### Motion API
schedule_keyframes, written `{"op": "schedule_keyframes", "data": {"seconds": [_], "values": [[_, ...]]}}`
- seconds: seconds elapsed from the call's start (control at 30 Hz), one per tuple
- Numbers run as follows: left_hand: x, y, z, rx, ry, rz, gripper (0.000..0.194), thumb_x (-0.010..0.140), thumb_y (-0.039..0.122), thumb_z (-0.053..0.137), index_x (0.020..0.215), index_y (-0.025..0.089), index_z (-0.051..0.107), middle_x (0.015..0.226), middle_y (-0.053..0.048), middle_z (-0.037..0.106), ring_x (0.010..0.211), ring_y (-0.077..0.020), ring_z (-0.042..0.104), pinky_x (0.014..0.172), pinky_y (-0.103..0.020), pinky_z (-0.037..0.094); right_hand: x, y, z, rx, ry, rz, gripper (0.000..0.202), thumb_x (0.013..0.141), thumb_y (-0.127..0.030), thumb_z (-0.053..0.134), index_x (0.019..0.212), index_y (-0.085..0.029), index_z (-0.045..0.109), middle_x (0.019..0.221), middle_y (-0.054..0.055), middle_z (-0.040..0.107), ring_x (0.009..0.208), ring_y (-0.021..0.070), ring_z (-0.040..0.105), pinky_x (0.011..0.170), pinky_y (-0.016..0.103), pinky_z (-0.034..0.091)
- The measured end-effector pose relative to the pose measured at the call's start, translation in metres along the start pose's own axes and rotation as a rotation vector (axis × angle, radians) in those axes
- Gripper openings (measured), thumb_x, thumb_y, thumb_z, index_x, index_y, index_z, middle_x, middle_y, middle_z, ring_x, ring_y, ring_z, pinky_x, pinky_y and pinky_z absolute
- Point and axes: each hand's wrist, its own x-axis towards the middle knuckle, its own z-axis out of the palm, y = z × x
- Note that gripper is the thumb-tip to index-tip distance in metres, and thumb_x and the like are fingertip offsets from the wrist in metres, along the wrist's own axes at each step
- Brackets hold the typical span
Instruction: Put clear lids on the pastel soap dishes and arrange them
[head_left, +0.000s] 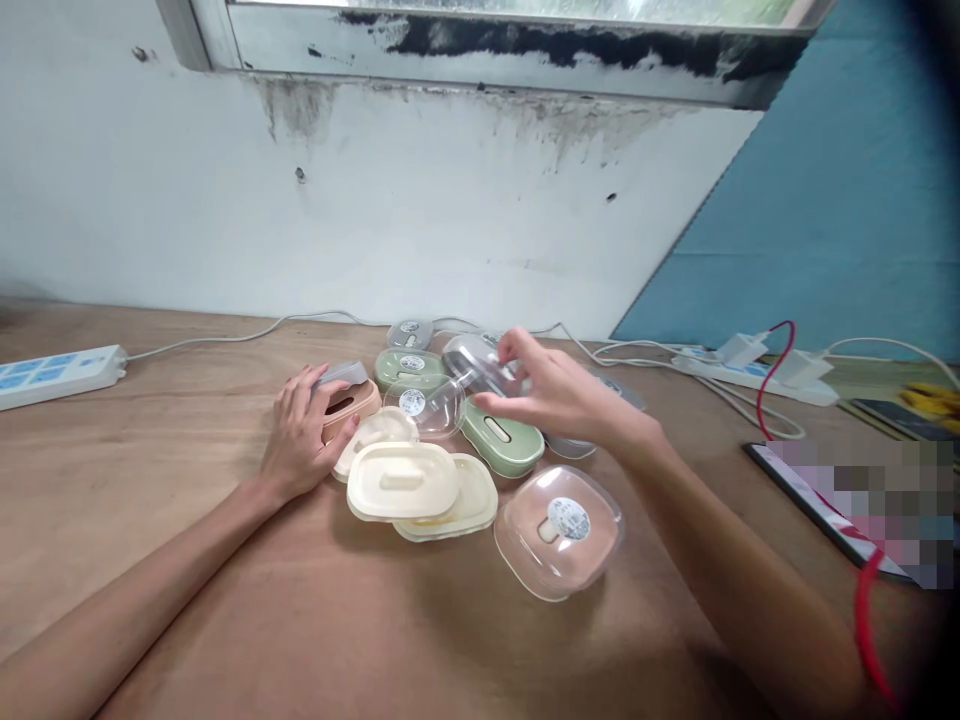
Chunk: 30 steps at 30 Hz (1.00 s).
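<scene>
My left hand (304, 430) rests around the left side of a peach box (360, 405) with a dark slot in its top, gripping it between thumb and fingers. A translucent grey piece (341, 376) lies behind it, partly covered by my fingers. My right hand (551, 385) pinches a clear plastic lid (480, 362) above a light green slotted box (506, 445). Just left of that box stands another clear lid (442, 410) with a round label. Nearer me lie cream oval lids (403, 480), overlapping. At the front right, a clear cover (525, 560) with a label sits over a peach surface.
Behind lie a green box (401, 368) under a clear cover and a small grey labelled piece (410, 333). Power strips (64, 375) stand left and right, with white cables (292, 317) along the wall. A phone-like device (795, 490) and red cable (870, 600) are at right.
</scene>
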Motion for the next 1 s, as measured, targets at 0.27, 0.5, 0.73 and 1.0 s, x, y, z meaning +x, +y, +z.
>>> {"op": "schedule_keyframes", "data": {"seconds": [0.27,0.5,0.73,1.0], "values": [[-0.002,-0.002,0.001,0.027,-0.021,0.01,0.043,0.099,0.047,0.049,0.129,0.017,0.057,0.148,-0.019,0.047,0.143,-0.0384,0.039,0.119,-0.058,0.031,0.011,0.0,0.049,0.044,0.004,-0.248,0.026,0.09,-0.043,0.066,0.103,-0.022,0.059,0.129,0.011,0.062,0.101,0.0235,0.063,0.084,0.038,0.05],[-0.002,-0.003,0.001,0.026,-0.026,0.016,0.044,0.1,0.047,0.048,0.128,0.016,0.058,0.147,-0.019,0.048,0.144,-0.0378,0.038,0.121,-0.058,0.029,0.011,0.014,0.028,-0.11,-0.082,-0.144,0.033,0.09,-0.029,0.054,0.12,-0.024,0.063,0.13,0.011,0.063,0.104,0.0268,0.066,0.087,0.041,0.051],[-0.001,-0.003,0.002,0.026,-0.025,0.011,0.042,0.1,0.046,0.048,0.128,0.017,0.058,0.147,-0.018,0.048,0.143,-0.0375,0.038,0.121,-0.058,0.029,-0.004,0.004,0.028,-0.383,-0.41,0.145,0.071,0.074,-0.065,0.068,0.122,-0.017,0.049,0.094,0.013,0.068,0.084,0.0326,0.066,0.065,0.038,0.044],[-0.001,-0.003,-0.001,0.016,-0.031,0.009,0.043,0.1,0.046,0.047,0.128,0.015,0.059,0.146,-0.019,0.048,0.143,-0.0381,0.039,0.119,-0.058,0.031,0.002,0.005,0.039,-0.408,-0.393,0.248,0.078,0.072,-0.072,0.068,0.118,-0.013,0.05,0.107,0.023,0.065,0.104,0.0406,0.063,0.074,0.04,0.046]]}}
